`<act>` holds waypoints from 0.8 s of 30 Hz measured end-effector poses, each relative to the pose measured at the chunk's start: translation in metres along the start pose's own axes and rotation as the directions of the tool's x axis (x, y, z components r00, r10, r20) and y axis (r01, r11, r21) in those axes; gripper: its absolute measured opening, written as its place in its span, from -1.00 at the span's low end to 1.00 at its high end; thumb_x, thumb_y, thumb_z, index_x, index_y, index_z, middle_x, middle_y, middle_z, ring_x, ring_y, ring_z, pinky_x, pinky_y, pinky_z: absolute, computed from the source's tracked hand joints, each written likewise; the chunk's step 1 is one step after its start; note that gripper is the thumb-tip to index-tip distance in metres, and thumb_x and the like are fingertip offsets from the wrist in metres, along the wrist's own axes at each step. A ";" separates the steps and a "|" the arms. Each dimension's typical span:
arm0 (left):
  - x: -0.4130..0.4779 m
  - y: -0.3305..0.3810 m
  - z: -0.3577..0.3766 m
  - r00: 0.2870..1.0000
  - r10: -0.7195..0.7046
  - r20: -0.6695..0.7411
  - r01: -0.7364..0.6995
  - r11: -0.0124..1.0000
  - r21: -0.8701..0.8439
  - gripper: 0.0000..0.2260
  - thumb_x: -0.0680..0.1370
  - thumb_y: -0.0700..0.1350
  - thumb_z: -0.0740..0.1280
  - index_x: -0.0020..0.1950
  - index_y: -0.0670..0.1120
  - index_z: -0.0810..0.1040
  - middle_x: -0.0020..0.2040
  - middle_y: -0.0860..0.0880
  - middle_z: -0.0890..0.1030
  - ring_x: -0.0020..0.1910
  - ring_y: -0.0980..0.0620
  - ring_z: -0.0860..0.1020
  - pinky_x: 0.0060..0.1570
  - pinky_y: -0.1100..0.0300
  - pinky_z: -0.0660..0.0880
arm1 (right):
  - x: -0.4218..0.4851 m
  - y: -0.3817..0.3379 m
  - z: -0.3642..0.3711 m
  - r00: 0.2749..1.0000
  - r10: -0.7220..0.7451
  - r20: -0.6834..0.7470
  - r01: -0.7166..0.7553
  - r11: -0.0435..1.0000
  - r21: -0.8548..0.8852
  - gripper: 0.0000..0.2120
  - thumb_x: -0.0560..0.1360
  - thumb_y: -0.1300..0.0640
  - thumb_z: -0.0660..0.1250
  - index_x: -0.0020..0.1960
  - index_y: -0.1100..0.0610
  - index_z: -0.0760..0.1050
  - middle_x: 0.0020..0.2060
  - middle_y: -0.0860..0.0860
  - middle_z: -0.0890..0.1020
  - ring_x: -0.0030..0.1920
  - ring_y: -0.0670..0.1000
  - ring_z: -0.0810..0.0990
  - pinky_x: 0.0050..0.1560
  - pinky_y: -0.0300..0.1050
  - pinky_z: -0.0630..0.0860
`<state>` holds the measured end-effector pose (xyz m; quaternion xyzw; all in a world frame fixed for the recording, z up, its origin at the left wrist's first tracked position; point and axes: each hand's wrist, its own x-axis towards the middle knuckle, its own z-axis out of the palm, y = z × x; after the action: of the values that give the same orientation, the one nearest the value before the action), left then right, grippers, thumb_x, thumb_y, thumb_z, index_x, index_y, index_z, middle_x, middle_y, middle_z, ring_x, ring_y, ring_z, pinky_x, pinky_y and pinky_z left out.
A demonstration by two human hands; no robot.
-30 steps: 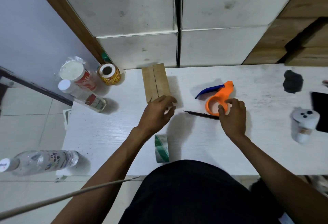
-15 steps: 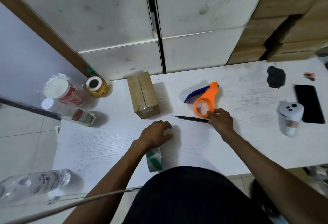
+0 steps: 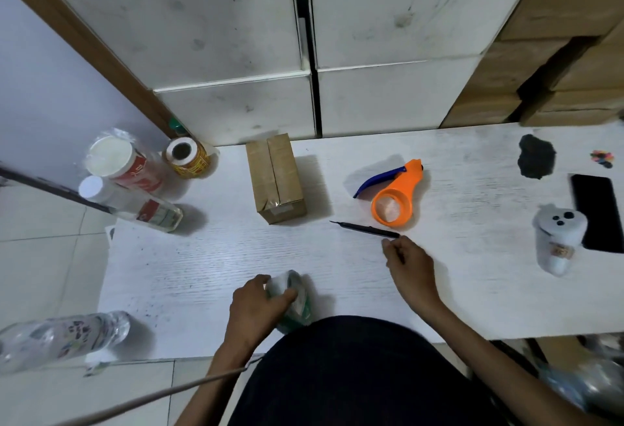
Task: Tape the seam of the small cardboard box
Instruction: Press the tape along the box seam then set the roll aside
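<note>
**Left hand grips the tape roll at the near edge; box sits apart at the back of the table**

The small cardboard box [image 3: 276, 178] stands on the white table [image 3: 202, 256] toward its far side, its top seam running away from the person, with a glossy strip catching light at its near end. It touches neither hand. The left hand [image 3: 256, 304] is well in front of it, near the table's front edge, with fingers wrapped around a green-and-white tape roll [image 3: 297, 300]; the roll is blurred, so its exact tilt cannot be told. The right hand [image 3: 410, 265] rests on the table to the right, fingers loosely curled and holding nothing, its fingertips just beside the near end of a thin black pen-like tool [image 3: 364, 229]. Beyond that tool lies an orange tape dispenser [image 3: 395, 199] with a blue handle, well to the right of the box.

To the left of the box stand a red-and-white lidded cup [image 3: 118, 165], a yellow roll [image 3: 185, 157] with red print, and a clear bottle [image 3: 135, 206] with a white cap and a red-and-green label. Print appears on all three, but none of it is legible. A clear plastic bottle [image 3: 60, 337] lies at the front left corner. At far right are a black phone [image 3: 596, 212] and a small white figure [image 3: 557, 239] with dark dots.
</note>
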<state>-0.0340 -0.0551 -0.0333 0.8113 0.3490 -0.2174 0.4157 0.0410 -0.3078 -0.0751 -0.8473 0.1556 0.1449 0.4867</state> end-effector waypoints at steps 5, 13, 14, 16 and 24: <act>-0.003 0.019 -0.017 0.989 0.051 0.137 0.019 0.884 -0.466 -0.63 0.35 -0.03 0.40 0.13 -0.10 0.64 -0.04 -0.26 0.69 -0.17 -0.10 0.70 -0.21 0.03 0.66 | -0.021 -0.028 0.016 0.905 -0.126 0.408 0.087 0.990 0.112 -0.84 0.51 -0.01 0.39 0.04 0.01 0.56 -0.08 -0.07 0.68 -0.23 0.09 0.68 -0.19 -0.12 0.58; 0.017 0.088 -0.008 0.913 0.346 0.217 -0.199 0.841 -0.503 -0.68 0.46 -0.07 0.40 0.21 0.00 0.61 0.16 -0.12 0.60 0.09 -0.10 0.66 -0.06 -0.03 0.67 | -0.005 -0.064 0.005 0.952 -0.048 0.301 -0.067 0.930 0.362 -0.74 0.56 0.18 0.32 0.23 0.02 0.52 -0.03 0.13 0.69 -0.19 0.18 0.72 -0.22 -0.12 0.65; 0.019 0.095 -0.003 0.902 0.365 0.231 -0.213 0.840 -0.498 -0.68 0.46 -0.07 0.42 0.22 0.02 0.60 0.17 -0.09 0.61 0.12 -0.07 0.66 -0.02 -0.04 0.67 | 0.000 -0.061 0.000 0.961 -0.037 0.273 -0.078 0.914 0.398 -0.72 0.56 0.20 0.31 0.24 0.02 0.52 -0.01 0.12 0.69 -0.13 0.13 0.72 -0.16 -0.06 0.67; 0.022 0.107 0.008 0.887 0.386 0.254 -0.241 0.854 -0.460 -0.61 0.47 -0.04 0.46 0.29 0.06 0.56 0.19 -0.04 0.61 0.13 0.02 0.64 0.07 -0.02 0.65 | 0.008 -0.052 -0.008 0.983 -0.027 0.182 -0.050 0.914 0.402 -0.69 0.54 0.14 0.30 0.26 -0.05 0.54 -0.02 0.08 0.71 -0.05 0.07 0.71 -0.04 0.08 0.67; 0.027 0.099 0.033 0.904 0.343 0.254 -0.240 0.902 -0.359 -0.64 0.48 0.05 0.45 0.26 0.14 0.52 0.10 0.07 0.65 0.02 0.06 0.67 0.12 0.00 0.62 | 0.046 -0.007 -0.068 0.945 0.194 -0.262 -0.055 0.887 0.458 -0.66 0.55 0.16 0.28 0.32 0.11 0.51 -0.14 -0.04 0.73 -0.17 0.12 0.73 0.05 0.03 0.64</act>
<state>0.0558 -0.1127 -0.0174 0.7320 0.1826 -0.2177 0.6192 0.0917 -0.3690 -0.0546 -0.7135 0.3116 0.0060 0.6275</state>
